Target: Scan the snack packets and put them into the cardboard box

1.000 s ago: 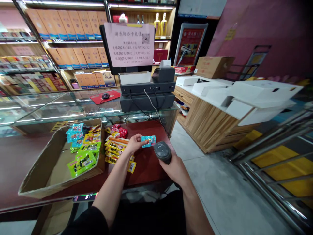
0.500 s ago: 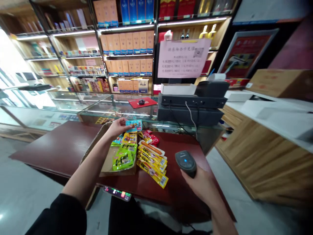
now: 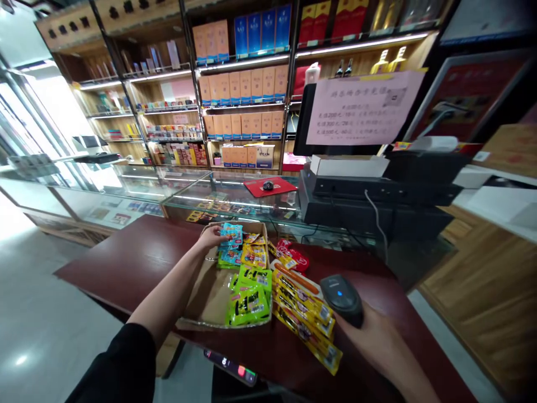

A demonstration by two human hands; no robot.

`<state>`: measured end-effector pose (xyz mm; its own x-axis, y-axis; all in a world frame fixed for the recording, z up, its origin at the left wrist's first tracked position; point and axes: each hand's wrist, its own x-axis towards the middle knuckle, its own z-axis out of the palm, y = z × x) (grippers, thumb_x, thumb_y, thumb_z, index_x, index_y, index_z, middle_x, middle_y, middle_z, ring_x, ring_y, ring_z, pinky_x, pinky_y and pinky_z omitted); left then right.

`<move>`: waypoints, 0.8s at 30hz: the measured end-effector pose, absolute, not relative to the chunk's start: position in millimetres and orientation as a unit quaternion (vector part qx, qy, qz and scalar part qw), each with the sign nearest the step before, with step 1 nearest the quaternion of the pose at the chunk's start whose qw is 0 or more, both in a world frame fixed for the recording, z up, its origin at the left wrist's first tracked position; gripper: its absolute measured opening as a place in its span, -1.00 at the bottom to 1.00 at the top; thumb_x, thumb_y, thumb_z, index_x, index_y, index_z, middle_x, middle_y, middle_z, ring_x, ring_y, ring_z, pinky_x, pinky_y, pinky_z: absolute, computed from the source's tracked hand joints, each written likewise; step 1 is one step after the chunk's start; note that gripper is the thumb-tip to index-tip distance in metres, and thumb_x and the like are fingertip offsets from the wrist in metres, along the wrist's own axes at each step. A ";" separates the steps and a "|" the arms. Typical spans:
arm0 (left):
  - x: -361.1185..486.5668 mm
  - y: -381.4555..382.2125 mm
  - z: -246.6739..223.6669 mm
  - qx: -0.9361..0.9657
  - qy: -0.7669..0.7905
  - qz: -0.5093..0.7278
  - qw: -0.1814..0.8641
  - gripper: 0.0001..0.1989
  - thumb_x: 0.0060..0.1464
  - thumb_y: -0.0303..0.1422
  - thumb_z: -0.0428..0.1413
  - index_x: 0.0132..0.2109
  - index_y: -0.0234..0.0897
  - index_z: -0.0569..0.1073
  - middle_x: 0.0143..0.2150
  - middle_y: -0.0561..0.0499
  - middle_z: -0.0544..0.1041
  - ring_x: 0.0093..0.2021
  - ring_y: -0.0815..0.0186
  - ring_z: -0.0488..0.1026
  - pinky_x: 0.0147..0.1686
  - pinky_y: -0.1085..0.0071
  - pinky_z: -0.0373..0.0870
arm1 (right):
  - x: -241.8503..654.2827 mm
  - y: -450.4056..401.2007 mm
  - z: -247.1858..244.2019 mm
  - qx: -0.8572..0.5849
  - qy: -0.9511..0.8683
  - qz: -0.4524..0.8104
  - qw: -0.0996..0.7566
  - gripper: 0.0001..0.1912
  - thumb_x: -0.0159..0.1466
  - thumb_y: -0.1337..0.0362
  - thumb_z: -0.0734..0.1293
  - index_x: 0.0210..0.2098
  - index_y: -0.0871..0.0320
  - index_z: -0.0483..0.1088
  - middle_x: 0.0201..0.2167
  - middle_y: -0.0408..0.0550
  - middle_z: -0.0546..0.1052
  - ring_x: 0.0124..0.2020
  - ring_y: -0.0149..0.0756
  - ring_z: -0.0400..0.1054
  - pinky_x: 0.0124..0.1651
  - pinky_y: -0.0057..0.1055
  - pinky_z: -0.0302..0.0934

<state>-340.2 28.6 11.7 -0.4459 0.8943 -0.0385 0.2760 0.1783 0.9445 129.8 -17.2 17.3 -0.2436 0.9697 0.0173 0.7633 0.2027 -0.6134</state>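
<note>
My left hand (image 3: 211,237) is closed on the edge of a blue snack packet (image 3: 232,234), at the far left part of an open cardboard box (image 3: 205,299). Inside the box lie more blue packets, yellow packets (image 3: 254,256) and green packets (image 3: 248,305). My right hand (image 3: 369,330) grips a dark barcode scanner (image 3: 340,296) with a small blue light on top. Left of the scanner, several long yellow snack packets (image 3: 304,319) lie fanned on the table beside a wrapped sausage (image 3: 297,278). Red packets (image 3: 296,254) lie behind them.
The dark red table (image 3: 138,252) abuts a glass display counter (image 3: 235,196) bearing a red mouse pad (image 3: 255,188) with a mouse (image 3: 268,185). A monitor with a pink paper sign (image 3: 356,109) and dark register equipment (image 3: 377,196) stand at right. A lit phone (image 3: 230,366) is at the near edge.
The blue packet in my left hand has gone from the box's far right edge down over its far left part. The scanner is now nearer the yellow packets. The view has swung left.
</note>
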 end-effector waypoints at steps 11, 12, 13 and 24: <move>-336.7 14.5 17.0 0.496 0.808 0.310 0.070 -0.49 -0.12 -0.14 0.31 -0.03 -0.31 0.55 -0.24 -0.10 0.57 -0.20 0.17 0.53 -0.17 0.35 0.40 | 118.0 -7.6 15.3 -0.586 -0.748 0.254 0.180 -0.58 0.15 0.03 0.29 -0.10 0.13 0.46 -0.22 0.06 0.65 -0.11 0.06 0.53 -0.19 -0.31 0.32; -337.3 14.1 16.9 0.499 0.807 0.309 0.065 -0.49 -0.12 -0.13 0.31 -0.02 -0.31 0.55 -0.22 -0.11 0.56 -0.19 0.17 0.52 -0.17 0.35 0.40 | 117.7 -7.3 15.5 -0.588 -0.748 0.253 0.176 -0.58 0.16 0.03 0.28 -0.09 0.13 0.46 -0.21 0.07 0.65 -0.10 0.06 0.53 -0.18 -0.30 0.32; -338.0 13.9 16.6 0.503 0.805 0.310 0.060 -0.48 -0.12 -0.13 0.30 -0.02 -0.30 0.54 -0.21 -0.11 0.56 -0.18 0.17 0.52 -0.16 0.35 0.40 | 117.4 -7.0 15.8 -0.588 -0.748 0.253 0.174 -0.57 0.16 0.03 0.28 -0.08 0.13 0.45 -0.20 0.07 0.65 -0.10 0.05 0.53 -0.18 -0.30 0.31; -327.8 10.4 27.1 0.519 0.801 0.298 0.005 -0.53 -0.11 -0.21 0.28 -0.01 -0.28 0.53 -0.18 -0.10 0.53 -0.13 0.17 0.47 -0.09 0.32 0.39 | 118.3 -9.2 17.9 -0.591 -0.740 0.267 0.178 -0.62 0.17 0.11 0.30 -0.07 0.13 0.44 -0.18 0.07 0.64 -0.10 0.01 0.53 -0.18 -0.32 0.31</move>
<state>-327.8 10.4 27.1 -0.4618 0.8341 0.3016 0.8283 0.2840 0.4830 118.3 -9.2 17.9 -0.2378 0.9699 -0.0526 0.7804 0.1585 -0.6049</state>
